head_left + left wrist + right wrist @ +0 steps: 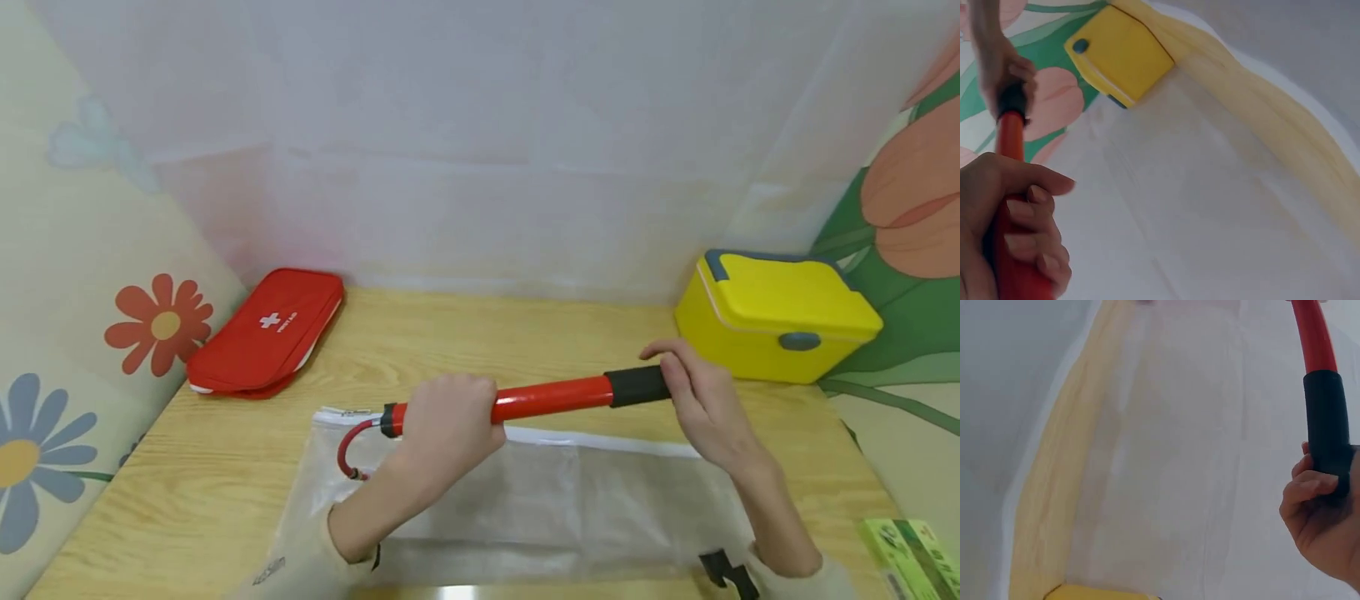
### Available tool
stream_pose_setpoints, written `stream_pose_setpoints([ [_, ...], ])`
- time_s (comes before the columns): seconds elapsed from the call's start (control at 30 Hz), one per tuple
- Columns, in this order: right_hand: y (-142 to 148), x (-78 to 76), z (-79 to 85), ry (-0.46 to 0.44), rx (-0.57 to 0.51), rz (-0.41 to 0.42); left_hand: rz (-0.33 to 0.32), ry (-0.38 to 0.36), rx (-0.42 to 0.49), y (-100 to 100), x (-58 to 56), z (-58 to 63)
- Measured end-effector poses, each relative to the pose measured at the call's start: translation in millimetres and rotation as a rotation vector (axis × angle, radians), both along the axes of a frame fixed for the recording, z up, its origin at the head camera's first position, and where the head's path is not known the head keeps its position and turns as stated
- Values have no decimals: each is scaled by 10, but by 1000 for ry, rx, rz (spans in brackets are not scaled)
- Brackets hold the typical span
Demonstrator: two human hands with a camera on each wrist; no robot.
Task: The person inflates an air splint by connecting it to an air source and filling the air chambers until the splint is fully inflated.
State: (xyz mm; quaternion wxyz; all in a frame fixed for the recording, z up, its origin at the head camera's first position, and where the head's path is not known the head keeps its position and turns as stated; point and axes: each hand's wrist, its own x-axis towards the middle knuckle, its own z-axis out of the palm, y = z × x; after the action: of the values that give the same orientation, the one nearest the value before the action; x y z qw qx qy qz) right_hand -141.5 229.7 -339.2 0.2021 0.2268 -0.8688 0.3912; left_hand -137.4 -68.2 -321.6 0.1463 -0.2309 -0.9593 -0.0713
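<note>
A red hand pump [555, 398] with a black handle [637, 386] and a short curved red hose [347, 450] is held up nearly level, slightly higher at its right end. My left hand [450, 421] grips the red barrel near the hose end, fingers wrapped round it in the left wrist view. At the other end, my right hand [701, 400] holds the tip of the black handle; the right wrist view shows its thumb and fingers [1300, 481] curled about it. Beneath the pump lies a clear zip bag [525, 508] with a white zip edge, partly hidden by the forearms.
A red first aid pouch [262, 333] lies at the back left of the wooden table [480, 333]. The yellow box [780, 325] with a blue-grey handle stands at the back right, near the right hand. A green packet [911, 554] sits at the lower right edge.
</note>
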Motion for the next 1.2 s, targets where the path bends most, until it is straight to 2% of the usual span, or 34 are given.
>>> stream_pose_setpoints([
  [0.13, 143, 66, 75, 113, -51, 60, 2, 31, -9, -158, -46, 8],
  [0.27, 457, 138, 150, 168, -112, 135, -4, 42, -13, -328, -58, -15],
  [0.4, 747, 189, 189, 85, -300, 248, -28, 45, -15, -425, -47, -53],
  [0.47, 814, 189, 164, 29, -395, 318, -60, 83, -42, -434, -45, -76],
  [0.53, 811, 181, 114, -16, -429, 358, -85, 119, -80, -423, -41, -92],
  [0.63, 714, 182, 19, -78, -411, 355, -91, 147, -120, -379, -33, -117],
  [0.77, 548, 220, -81, -149, -346, 246, -77, 120, -121, -305, -10, -156],
  [0.83, 479, 224, -127, -165, -335, 225, -75, 111, -122, -264, 4, -176],
  [0.9, 409, 217, -158, -171, -322, 231, -67, 94, -119, -219, 24, -182],
  [1.03, 270, 191, -186, -152, -311, 304, -60, 62, -98, -129, 55, -186],
  [1.2, 146, 161, -206, -177, -216, 277, -51, 36, -108, -143, 36, -154],
])
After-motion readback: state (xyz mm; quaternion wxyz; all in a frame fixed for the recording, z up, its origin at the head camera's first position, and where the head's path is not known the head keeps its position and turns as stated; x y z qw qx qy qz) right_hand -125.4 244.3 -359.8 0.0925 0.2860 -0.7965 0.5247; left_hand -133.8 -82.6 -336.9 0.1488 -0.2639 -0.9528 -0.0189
